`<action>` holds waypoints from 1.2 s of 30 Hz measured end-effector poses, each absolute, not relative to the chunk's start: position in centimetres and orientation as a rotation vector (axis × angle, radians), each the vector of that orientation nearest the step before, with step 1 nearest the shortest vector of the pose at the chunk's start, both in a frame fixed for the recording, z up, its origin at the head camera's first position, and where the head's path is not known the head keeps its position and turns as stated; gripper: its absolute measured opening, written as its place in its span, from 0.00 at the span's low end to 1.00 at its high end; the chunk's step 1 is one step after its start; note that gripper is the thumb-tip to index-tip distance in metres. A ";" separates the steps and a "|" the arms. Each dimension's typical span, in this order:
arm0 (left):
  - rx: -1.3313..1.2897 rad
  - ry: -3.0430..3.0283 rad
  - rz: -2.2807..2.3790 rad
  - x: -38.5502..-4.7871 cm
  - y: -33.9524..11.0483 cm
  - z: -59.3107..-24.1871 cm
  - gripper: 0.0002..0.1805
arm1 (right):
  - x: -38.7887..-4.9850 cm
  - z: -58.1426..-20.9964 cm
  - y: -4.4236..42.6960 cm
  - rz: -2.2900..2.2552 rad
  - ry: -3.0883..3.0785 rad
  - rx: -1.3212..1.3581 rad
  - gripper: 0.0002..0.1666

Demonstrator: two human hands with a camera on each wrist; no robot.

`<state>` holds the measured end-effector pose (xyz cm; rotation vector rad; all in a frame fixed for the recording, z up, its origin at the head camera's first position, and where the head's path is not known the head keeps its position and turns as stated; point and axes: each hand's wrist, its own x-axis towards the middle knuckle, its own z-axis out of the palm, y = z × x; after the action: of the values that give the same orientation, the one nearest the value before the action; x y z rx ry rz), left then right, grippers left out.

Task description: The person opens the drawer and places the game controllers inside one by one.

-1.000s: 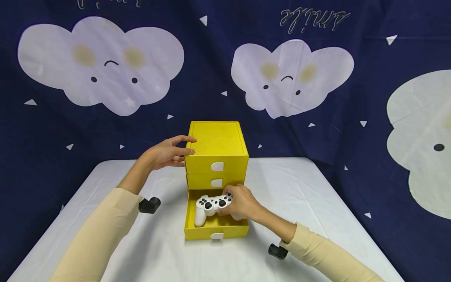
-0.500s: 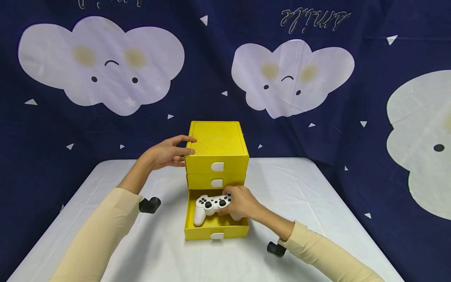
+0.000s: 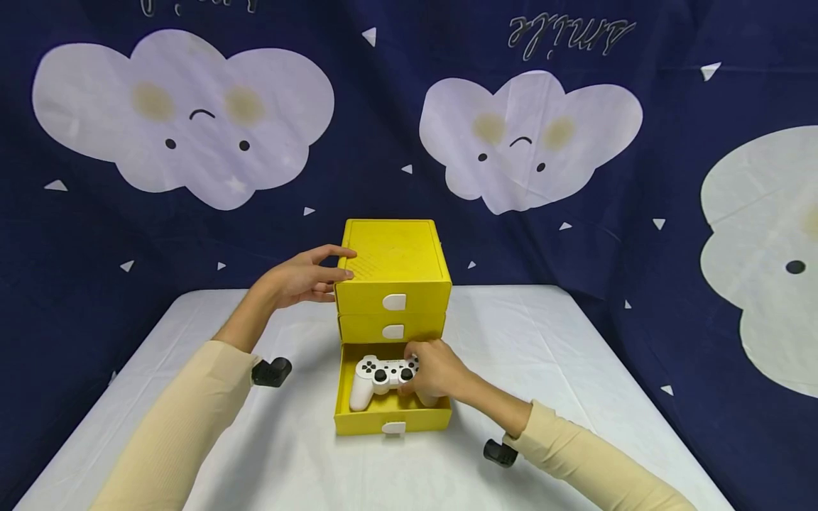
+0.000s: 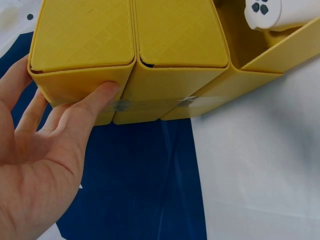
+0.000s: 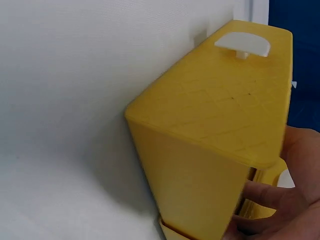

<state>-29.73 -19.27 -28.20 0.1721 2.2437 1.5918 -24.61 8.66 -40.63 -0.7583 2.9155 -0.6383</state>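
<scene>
In the head view a white game controller (image 3: 361, 388) with black buttons and sticks lies in the pulled-out bottom drawer (image 3: 361, 424) of a small yellow drawer cabinet (image 3: 396, 248). My right hand (image 3: 436, 369) reaches into the drawer from the right and grips the controller's right side, covering part of it. In the right wrist view the drawer wall hides most of the controller. My left hand (image 3: 302, 279) rests on the cabinet's upper left edge. The left wrist view shows that hand (image 4: 55, 145) with fingers extended against the yellow walls.
White half-round handles (image 3: 394, 302) mark the two upper drawers, which are pushed in. The cabinet stands on a white cloth-covered table (image 3: 511, 341). A dark blue curtain (image 3: 377, 142) with cloud prints hangs behind.
The controller has shifted slightly and now lies more level in the drawer. My right hand has moved down a little with it. The left hand and cabinet stay put.
</scene>
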 end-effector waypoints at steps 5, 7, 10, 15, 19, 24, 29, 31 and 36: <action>0.177 2.251 1.587 -29.7 -19.3 -28.0 0.34 | -24.7 -40.8 8.9 -0.627 2.921 -0.806 0.28; 0.176 2.253 1.587 -29.7 -19.3 -28.0 0.34 | -24.8 -40.9 9.0 -0.630 2.921 -0.813 0.29; 0.178 2.251 1.587 -29.7 -19.3 -28.0 0.34 | -24.8 -40.9 9.0 -0.639 2.913 -0.818 0.28; 0.173 2.239 1.596 -29.6 -19.3 -28.1 0.34 | -24.8 -40.9 9.0 -0.650 2.904 -0.810 0.28; 0.163 2.239 1.602 -29.6 -19.3 -28.1 0.34 | -24.8 -41.0 9.0 -0.649 2.902 -0.811 0.28; 0.167 2.239 1.602 -29.5 -19.3 -28.2 0.33 | -24.7 -41.1 9.0 -0.637 2.898 -0.817 0.28; 0.163 2.229 1.604 -29.5 -19.4 -28.3 0.33 | -24.4 -40.5 9.4 -0.652 2.882 -0.772 0.31; 0.162 2.232 1.602 -29.5 -19.4 -28.3 0.34 | -24.3 -40.1 9.7 -0.673 2.876 -0.760 0.33; 0.163 2.243 1.594 -29.7 -19.3 -28.2 0.34 | -24.2 -39.1 10.4 -0.725 2.892 -0.735 0.37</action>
<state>-29.67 -19.31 -28.22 0.1632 2.2435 1.5936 -24.20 10.44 -39.07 -0.7347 2.8919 -0.7250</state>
